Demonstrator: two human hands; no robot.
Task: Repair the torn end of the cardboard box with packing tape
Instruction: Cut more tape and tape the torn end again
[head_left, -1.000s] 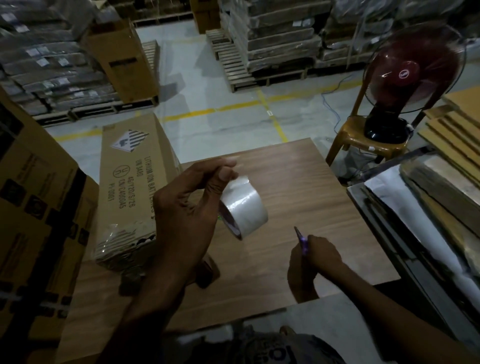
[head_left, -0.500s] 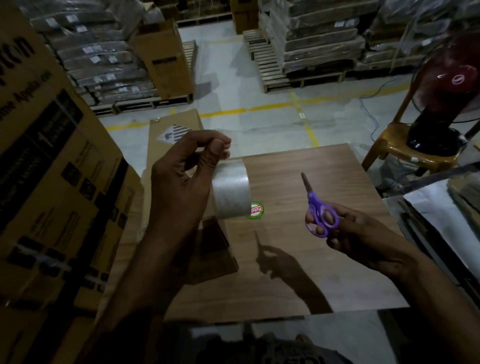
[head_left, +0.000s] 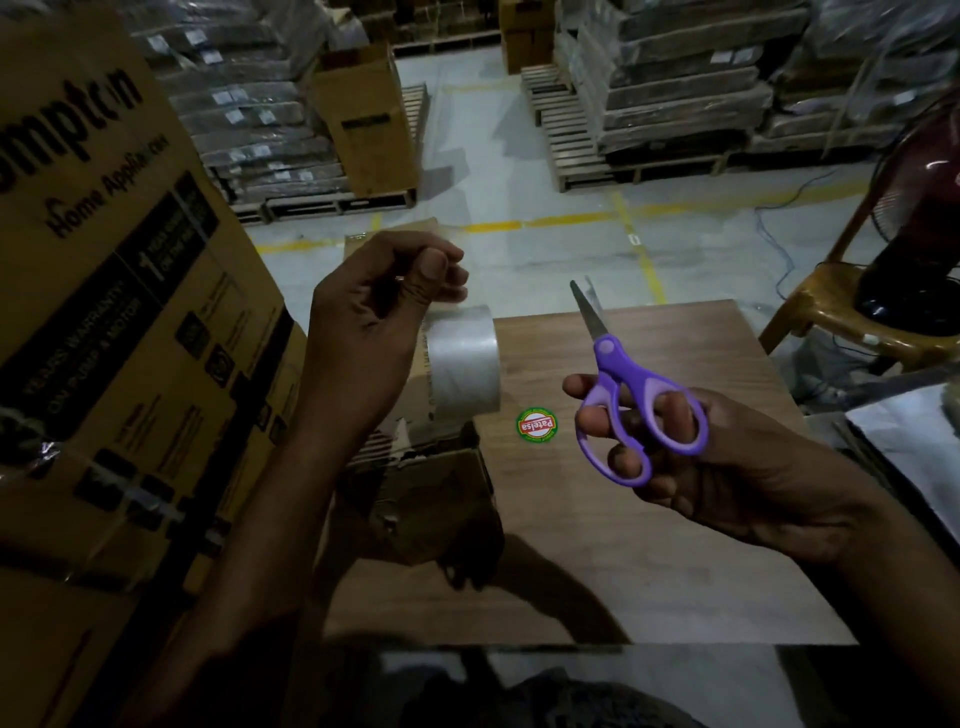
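While raised over the wooden table (head_left: 649, 545), the left hand (head_left: 363, 332) has thumb and fingertips pinched together on the clear tape roll (head_left: 462, 364), which hangs below the pinch, in front of the cardboard box.
Cardboard box (head_left: 431, 483): lies on the table's left part, its torn near end ragged and open, partly hidden by the left forearm.
Right hand (head_left: 691, 457): fingers curled through and closed on the loops of the purple scissors (head_left: 628, 400), blades nearly shut, tips pointing away and up.
Round green-and-red sticker (head_left: 536, 425): flat on the table between roll and scissors.
Large printed carton (head_left: 119, 322): stands at left, beside the table.
Fan (head_left: 919, 228): on a plastic chair (head_left: 841, 317), far right.
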